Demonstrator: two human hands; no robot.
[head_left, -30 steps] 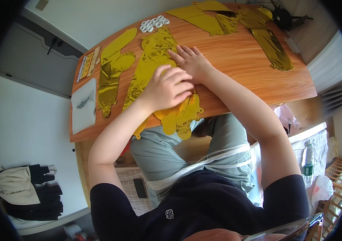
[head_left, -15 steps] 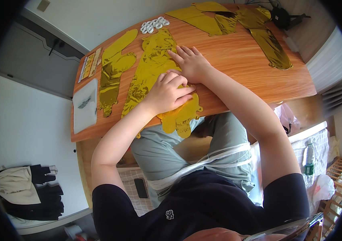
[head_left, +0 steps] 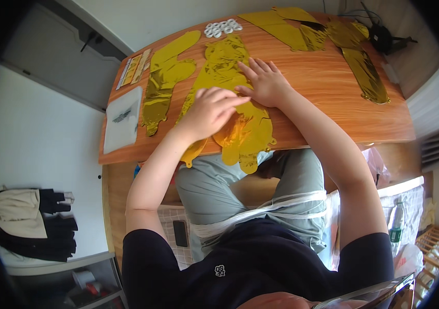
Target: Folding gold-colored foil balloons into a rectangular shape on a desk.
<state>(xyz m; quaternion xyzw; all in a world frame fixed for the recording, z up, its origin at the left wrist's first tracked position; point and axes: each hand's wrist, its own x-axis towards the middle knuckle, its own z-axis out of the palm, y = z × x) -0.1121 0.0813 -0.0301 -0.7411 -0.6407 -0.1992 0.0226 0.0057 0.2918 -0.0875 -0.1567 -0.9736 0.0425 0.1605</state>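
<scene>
A flat, uninflated gold foil balloon (head_left: 214,72) lies in front of me, its rounded lower end hanging over the table's near edge. My right hand (head_left: 270,86) rests on its right side with fingers spread, partly over the bare wood. My left hand (head_left: 210,112) hovers over the lower part of the foil, slightly blurred. Its fingers are stretched toward my right thumb, and nothing shows between them. Left of this balloon lies another flat gold foil balloon (head_left: 165,74).
More gold foil pieces (head_left: 281,31) lie at the far right of the wooden table (head_left: 322,103). White rings (head_left: 223,28) sit at the back. A translucent plastic pouch (head_left: 123,121) and a printed card (head_left: 133,69) lie at left; a black device (head_left: 380,36) stands back right.
My left hand has lifted off the foil, and its curled fingers have straightened. The right hand stays flat and spread. The whole view has shifted a little.
</scene>
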